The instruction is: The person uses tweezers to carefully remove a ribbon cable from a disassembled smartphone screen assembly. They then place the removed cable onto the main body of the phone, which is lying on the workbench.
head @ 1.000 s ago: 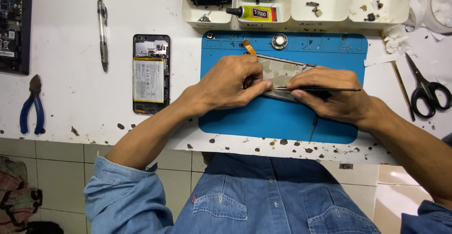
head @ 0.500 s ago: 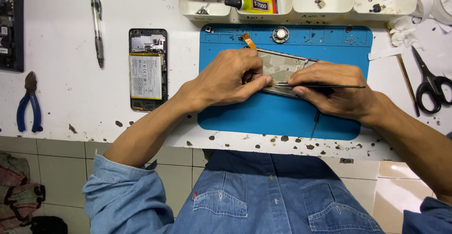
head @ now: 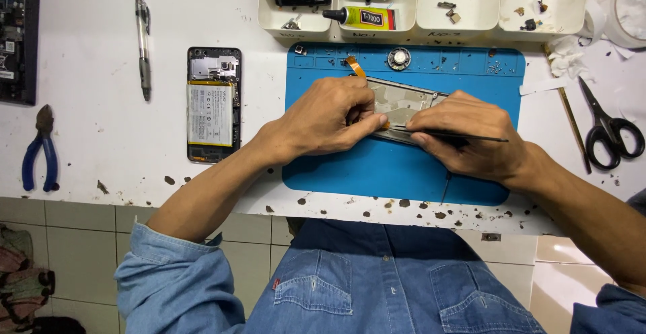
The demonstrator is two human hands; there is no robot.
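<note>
Little has shifted in the last second: both hands stay bent over the same part, and only the view has drifted slightly. Nearest, the blue work mat lies on the white table, and the phone frame rests tilted across its middle. The left hand is curled closed, pinning the frame's left end under thumb and fingertips. The right hand is closed in a pencil grip on a thin black pry tool whose tip meets the frame's near edge. Grey and metallic, with an orange flex ribbon at its far corner, the frame looks light, thin and easily bent, best held by its rims, away from the ribbon. Farther off lie an opened phone, a pen, pliers, scissors and white parts trays.
</note>
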